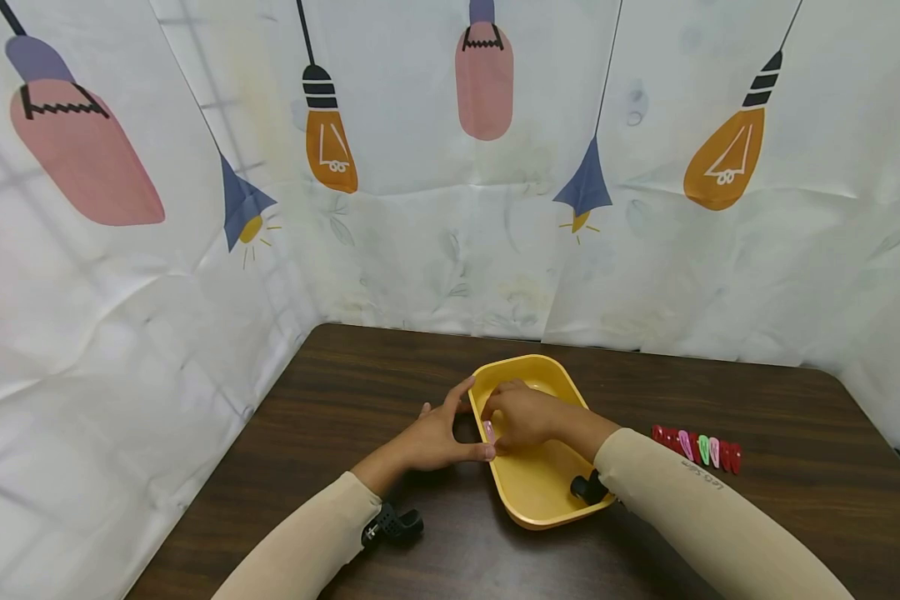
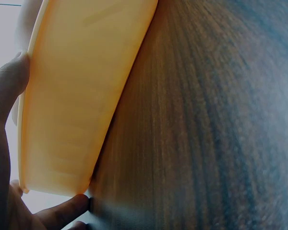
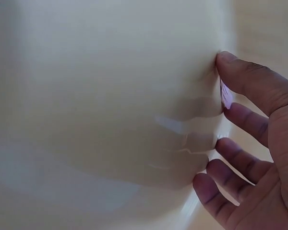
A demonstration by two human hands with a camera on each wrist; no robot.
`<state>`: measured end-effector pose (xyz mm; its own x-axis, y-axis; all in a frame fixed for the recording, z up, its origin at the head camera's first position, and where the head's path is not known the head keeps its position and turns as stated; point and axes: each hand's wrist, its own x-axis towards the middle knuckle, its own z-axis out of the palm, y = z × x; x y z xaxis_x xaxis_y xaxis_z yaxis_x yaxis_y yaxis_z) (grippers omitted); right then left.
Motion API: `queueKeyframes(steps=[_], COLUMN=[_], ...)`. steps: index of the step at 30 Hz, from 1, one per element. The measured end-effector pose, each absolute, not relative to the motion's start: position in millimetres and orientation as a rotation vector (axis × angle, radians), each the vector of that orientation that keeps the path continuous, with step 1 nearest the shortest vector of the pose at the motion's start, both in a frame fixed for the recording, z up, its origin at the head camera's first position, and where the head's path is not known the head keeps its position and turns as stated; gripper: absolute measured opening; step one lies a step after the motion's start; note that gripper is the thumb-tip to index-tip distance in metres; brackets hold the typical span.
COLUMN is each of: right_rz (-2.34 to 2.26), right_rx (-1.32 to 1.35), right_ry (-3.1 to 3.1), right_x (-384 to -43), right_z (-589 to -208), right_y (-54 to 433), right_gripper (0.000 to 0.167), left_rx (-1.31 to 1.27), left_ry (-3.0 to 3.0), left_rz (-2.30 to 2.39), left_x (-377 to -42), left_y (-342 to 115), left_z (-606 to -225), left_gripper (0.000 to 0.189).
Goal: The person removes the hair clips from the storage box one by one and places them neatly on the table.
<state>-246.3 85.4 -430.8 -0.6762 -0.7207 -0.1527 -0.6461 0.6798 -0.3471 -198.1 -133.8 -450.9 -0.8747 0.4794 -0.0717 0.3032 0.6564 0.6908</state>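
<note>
A yellow plastic tray (image 1: pixel 540 500) stands on the table, its long side turned toward my left hand. My left hand (image 1: pixel 437 439) spans that side with thumb and fingers spread, thumb tip at the rim and fingertips by the far corner. In the left wrist view the tray's outer wall (image 2: pixel 77 110) lies between thumb and fingers. Reaching into the tray, my right hand (image 1: pixel 528 417) pinches a pink hair clip (image 1: pixel 488 431) at the left inner wall. In the right wrist view the clip (image 3: pixel 226 96) shows as a pale lilac piece between thumb and forefinger, mostly hidden.
A row of hair clips (image 1: pixel 703 450), red, pink and green, lies on the dark wooden table (image 1: pixel 390 367) right of the tray, beside my right sleeve (image 1: pixel 690 500). Behind the table hangs a white curtain (image 1: pixel 420 250) printed with lamps.
</note>
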Motion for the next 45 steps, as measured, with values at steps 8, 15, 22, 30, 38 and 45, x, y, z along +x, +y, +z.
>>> queueKeyframes(steps=[8,15,22,30,38,45], right_rz=[-0.357,-0.328,-0.361,-0.428,-0.441,-0.449], right_rx=[-1.095,-1.094,-1.114,-1.013,-0.992,-0.935], right_ry=[2.638,2.65,2.663,2.642,2.672,2.676], right_x=[-245,-247,-249,-249,-253,-250], right_z=[-430,-427,-418,-404,-394,-383], right_y=[84,84,91,100,108,117], right_gripper=[0.034,0.035,0.033,0.043,0.039,0.041], left_rx=[0.638,0.64,0.634,0.624,0.622,0.63], left_ry=[2.623,2.621,2.629,2.629,2.636,2.631], left_rz=[1.041,1.037,1.029,1.021,1.015,1.021], left_x=[-199,-198,-199,-198,-197,-198], left_y=[-134,-134,-134,-134,-134,-134], left_z=[-452,-451,-450,-451,-452,-451], left_gripper=[0.117,0.117,0.118,0.118,0.118,0.119])
